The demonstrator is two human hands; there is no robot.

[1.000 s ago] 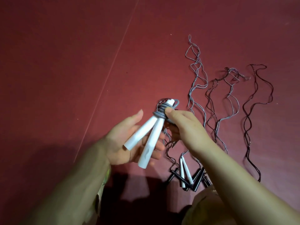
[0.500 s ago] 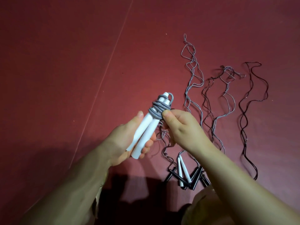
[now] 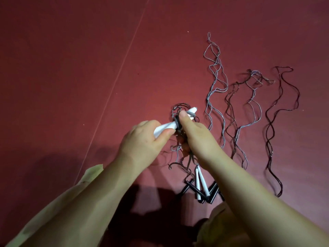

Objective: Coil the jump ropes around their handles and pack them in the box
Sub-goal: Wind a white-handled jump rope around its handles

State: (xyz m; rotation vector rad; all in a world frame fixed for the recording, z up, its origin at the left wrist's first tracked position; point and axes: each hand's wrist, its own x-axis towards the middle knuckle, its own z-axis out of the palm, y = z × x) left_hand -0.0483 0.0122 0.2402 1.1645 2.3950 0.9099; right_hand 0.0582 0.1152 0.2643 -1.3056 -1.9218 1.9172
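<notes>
Hands, two. Left hand (image 3: 142,141): fingers curled round the pair of white tapered plastic handles (image 3: 164,128), held side by side above the floor, narrow tips (image 3: 193,110) pointing away from the person. Right hand (image 3: 197,138): thumb pressed on the grey cord coil (image 3: 178,123) wound round the upper part of those handles; its other fingers are hidden beneath, so whether they close on the cord cannot be told. One loop of grey cord shows just beyond the thumb. Loose jump ropes laid out on the floor to the right, running lengthwise away from the person: exact number unclear where strands cross; a wavy grey cord (image 3: 214,75) farthest left, a mixed dark and grey bundle (image 3: 249,97) in the middle, a wavy dark cord (image 3: 292,104) farthest right and apart from the others. A further tangle of dark and grey cord lies under the hands. Handles on the floor near the person: two white tapered handles (image 3: 201,186) lying together, with several black cylindrical handles (image 3: 211,193) crossed beneath and beside them, count uncertain. Surface: dark red matte floor (image 3: 71,68) with one pale straight seam (image 3: 122,68) running diagonally. Pale yellow sleeve (image 3: 85,179) at the left forearm.
</notes>
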